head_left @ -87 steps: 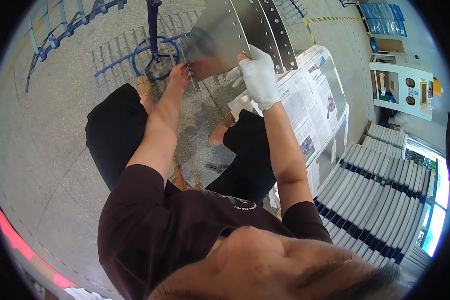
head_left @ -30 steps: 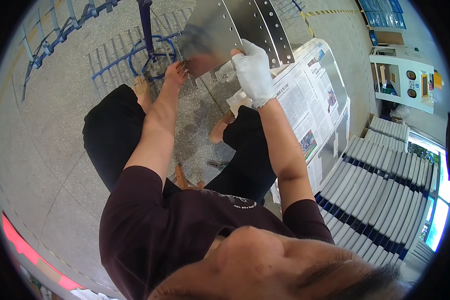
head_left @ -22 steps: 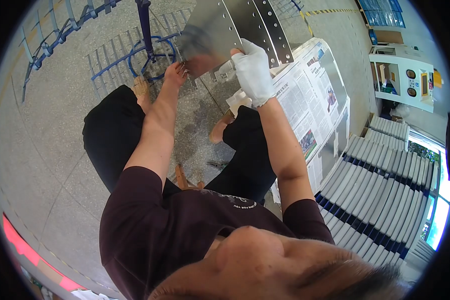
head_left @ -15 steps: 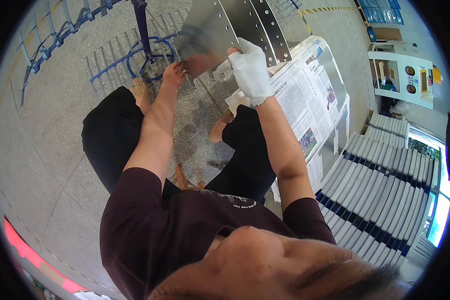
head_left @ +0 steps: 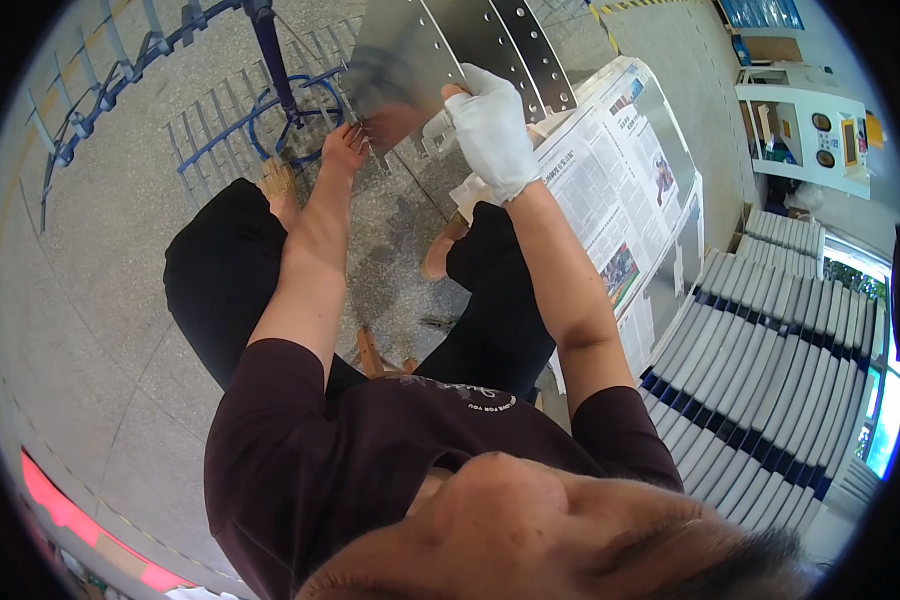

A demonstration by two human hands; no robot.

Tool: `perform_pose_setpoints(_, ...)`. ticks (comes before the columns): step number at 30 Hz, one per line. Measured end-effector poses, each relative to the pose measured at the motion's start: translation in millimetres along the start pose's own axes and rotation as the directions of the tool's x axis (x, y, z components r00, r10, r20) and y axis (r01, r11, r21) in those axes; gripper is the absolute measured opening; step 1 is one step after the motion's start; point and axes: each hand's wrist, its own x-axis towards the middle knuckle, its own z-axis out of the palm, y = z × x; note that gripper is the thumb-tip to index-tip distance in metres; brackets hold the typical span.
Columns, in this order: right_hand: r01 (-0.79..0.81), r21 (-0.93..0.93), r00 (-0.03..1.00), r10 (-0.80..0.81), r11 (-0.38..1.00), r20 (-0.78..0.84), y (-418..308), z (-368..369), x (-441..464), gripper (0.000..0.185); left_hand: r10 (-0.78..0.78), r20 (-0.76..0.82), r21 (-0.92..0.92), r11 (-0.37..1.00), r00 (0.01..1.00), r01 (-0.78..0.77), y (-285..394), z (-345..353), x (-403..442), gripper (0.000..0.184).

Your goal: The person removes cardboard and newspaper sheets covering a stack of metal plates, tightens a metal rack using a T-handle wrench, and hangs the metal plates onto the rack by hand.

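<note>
A shiny sheet-metal panel (head_left: 395, 60) with rows of round holes along its edges is held up at the top of the view. My left hand (head_left: 345, 150), bare, has its fingers closed at the panel's lower left corner. On the panel's right side, my right hand (head_left: 495, 130) wears a white glove and grips the edge, thumb on the near face. Behind that hand, a darker strip with holes (head_left: 535, 60) shows; whether it belongs to the same panel I cannot tell. The panel's top runs out of view.
Newspaper (head_left: 595, 190) covers a stack to my right. Beyond stand rows of stacked grey panels (head_left: 770, 370) and a white machine (head_left: 815, 130). A blue rack stand (head_left: 275, 70) with metal prongs rises ahead on the left. My legs straddle a wooden stool (head_left: 370, 355).
My gloved right hand has shifted slightly left and up in view, and the panel with it. My left hand stays at the corner. The surroundings are slightly displaced.
</note>
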Motion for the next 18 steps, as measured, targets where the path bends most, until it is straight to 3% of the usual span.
perform_pose_setpoints(1,0.082,-0.079,0.996,-0.084,0.994,-0.029,2.1,0.2,1.3,0.020,0.074,-0.031,0.261,0.963,0.997,-0.064,-1.2,2.7,1.7,0.046)
perform_pose_setpoints(2,0.157,-0.160,0.984,-0.167,0.975,-0.053,4.1,0.6,0.9,0.020,0.044,-0.035,0.196,0.980,0.998,-0.036,-3.3,4.7,3.3,0.048)
perform_pose_setpoints(4,0.024,-0.085,1.000,-0.025,0.996,-0.011,-11.4,-2.2,-1.6,0.022,-0.008,-0.026,0.079,0.997,1.000,0.010,24.7,-35.8,-16.5,0.053)
perform_pose_setpoints(5,-0.049,-0.039,0.999,0.049,0.998,0.002,-15.2,-3.6,-3.9,0.023,-0.103,0.094,-0.142,0.983,0.990,0.115,50.3,-68.9,-30.1,0.057)
perform_pose_setpoints(7,0.033,-0.074,0.999,-0.033,0.997,-0.003,1.5,-1.6,3.1,0.026,-0.180,0.184,-0.325,0.917,0.966,0.232,71.0,-84.9,-43.5,0.055)
perform_pose_setpoints(11,0.142,-0.330,0.986,-0.164,0.933,-0.038,-5.8,-6.5,-3.9,0.036,-0.239,0.237,-0.563,0.757,0.942,0.333,71.4,-80.7,-48.5,0.053)
perform_pose_setpoints(12,0.103,-0.279,0.994,-0.108,0.955,-0.003,-10.0,-9.4,-7.2,0.038,-0.255,0.250,-0.611,0.706,0.934,0.357,71.7,-81.7,-51.4,0.052)
perform_pose_setpoints(14,0.235,-0.351,0.970,-0.244,0.907,0.020,-1.9,-6.8,-10.8,0.038,-0.290,0.285,-0.680,0.610,0.913,0.406,72.8,-82.2,-64.8,0.051)
perform_pose_setpoints(18,0.041,0.037,0.998,-0.039,0.998,-0.052,-4.0,-1.0,-18.7,0.036,-0.373,0.353,-0.755,0.429,0.858,0.496,72.8,-85.3,-106.6,0.049)
